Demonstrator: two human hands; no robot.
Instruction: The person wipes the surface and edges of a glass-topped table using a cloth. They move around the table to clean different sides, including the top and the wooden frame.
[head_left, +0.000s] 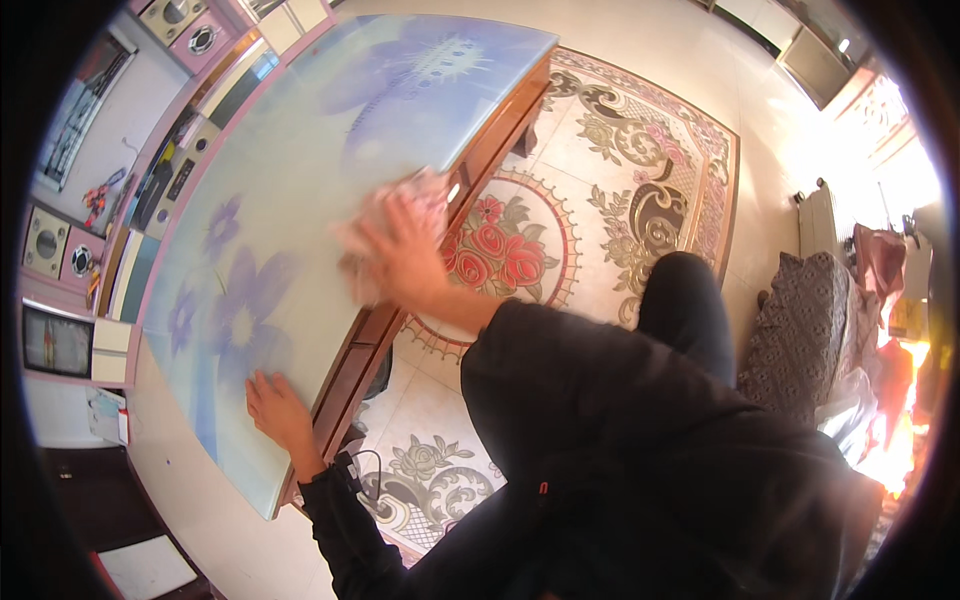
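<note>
A low wooden table with a pale, flower-printed glossy top (300, 172) stretches across the view before me. My right hand (401, 251) presses a pinkish cloth (427, 196) flat on the top near the edge closest to me; hand and cloth are blurred. The palm lies over the cloth with the fingers spread, and part of the cloth is hidden under it. My left hand (279, 411) rests on the tabletop near its lower corner, fingers slightly apart, with nothing in it.
Patterned floor tiles (630, 172) with roses lie beside and under the table. Beyond its far side stands a pink and cream cabinet (217, 97) with shelves and speakers. A patterned fabric cover (799, 337) is at the right. A dark cable (379, 469) hangs near my left sleeve.
</note>
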